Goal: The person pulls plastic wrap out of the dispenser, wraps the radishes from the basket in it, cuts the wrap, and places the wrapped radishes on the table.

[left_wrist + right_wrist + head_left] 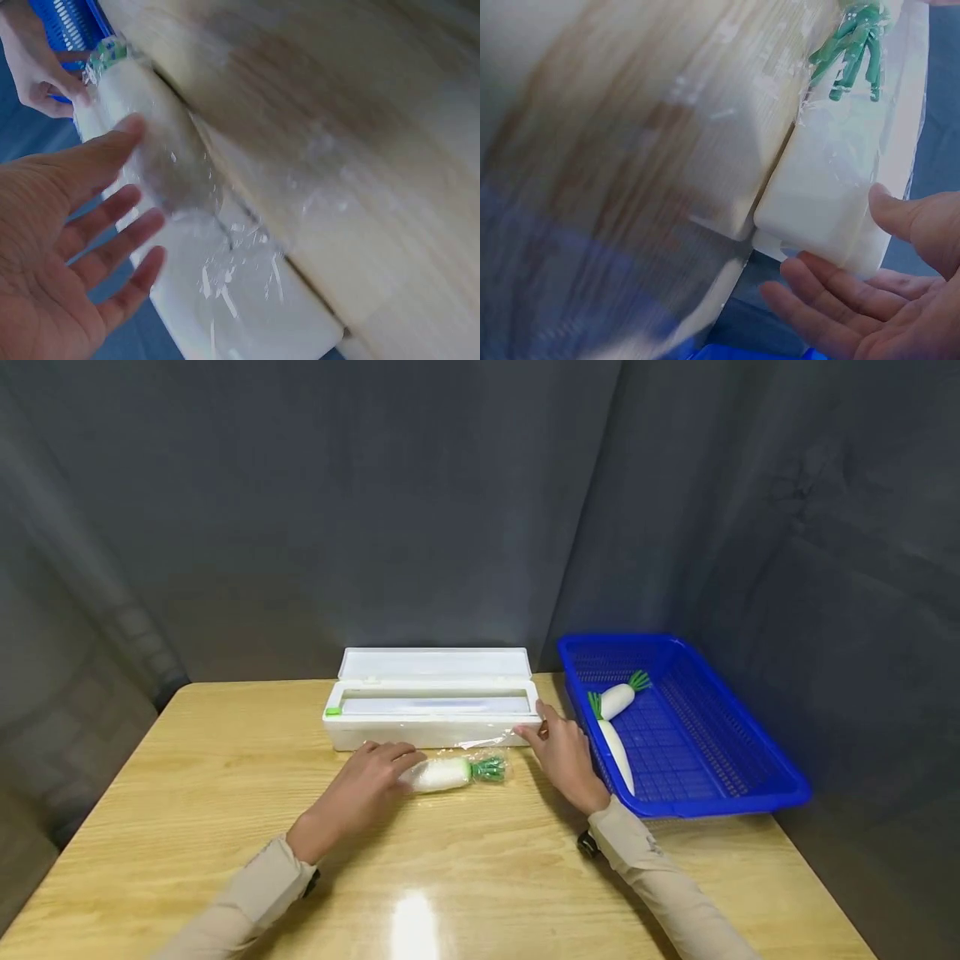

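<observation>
Head view looks down — close wrist views share the box (427, 732).

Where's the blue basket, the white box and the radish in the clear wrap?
Blue basket (711, 723), head view: its inner right wall.
White box (420, 732), head view: its front side.
Wrapped radish (444, 774), head view: its white body.

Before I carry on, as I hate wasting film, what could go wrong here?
The loose, wrinkled film may cling to itself and bunch up. The film-covered radish might roll, with the left hand at only one end. The white box could twist if the film is pulled, since the right hand is at its right end.
</observation>
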Demonstrator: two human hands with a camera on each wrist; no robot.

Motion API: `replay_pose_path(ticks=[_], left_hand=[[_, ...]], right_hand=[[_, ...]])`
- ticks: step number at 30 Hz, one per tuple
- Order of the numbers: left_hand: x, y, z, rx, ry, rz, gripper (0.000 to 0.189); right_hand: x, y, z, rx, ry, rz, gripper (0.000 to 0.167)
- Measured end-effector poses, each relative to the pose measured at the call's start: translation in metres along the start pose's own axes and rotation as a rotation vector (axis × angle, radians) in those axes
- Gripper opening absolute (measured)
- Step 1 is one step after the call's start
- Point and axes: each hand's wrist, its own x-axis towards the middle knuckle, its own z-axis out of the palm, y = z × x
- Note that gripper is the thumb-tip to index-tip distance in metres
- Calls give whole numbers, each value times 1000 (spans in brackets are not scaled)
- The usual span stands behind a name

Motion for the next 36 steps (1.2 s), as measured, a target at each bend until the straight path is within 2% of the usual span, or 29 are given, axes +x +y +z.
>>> replay_pose_path(ticks=[5,11,14,18,20,23,25,27,29,32,36], left_hand=[[-1,4,10,49,-61,-8,51],[-2,5,19,51,-90,-39,55],[-5,5,22,37,-97,-54,53],[-6,2,22,8,-99,-55,51],[-7,0,22,-16,-99,-58,50],[-8,-1,20,-50,-113,-70,50],[-8,-2,19,-72,-129,-83,49],[-7,-2,18,-107,-141,-98,48],[-6,-3,17,-145,-153,-103,44],[-5,-3,14,-203,-175,-99,40],[-2,-4,7,-280,-239,-129,41]], right_hand=[[-1,-6,-2,-32,-28,8,59],[-5,-15,-1,-111,13,-63,61],[-12,-23,3,-118,73,-148,53],[-22,-37,7,-95,111,-323,32],[-26,-45,9,-75,63,-408,22],[-31,-56,12,-47,-77,-525,15],[-33,-61,15,-57,-190,-571,21],[-36,-63,17,-90,-291,-581,32],[-38,-63,20,-137,-358,-578,44],[-41,-60,24,-173,-387,-571,54],[-38,-57,29,-189,-347,-620,53]])
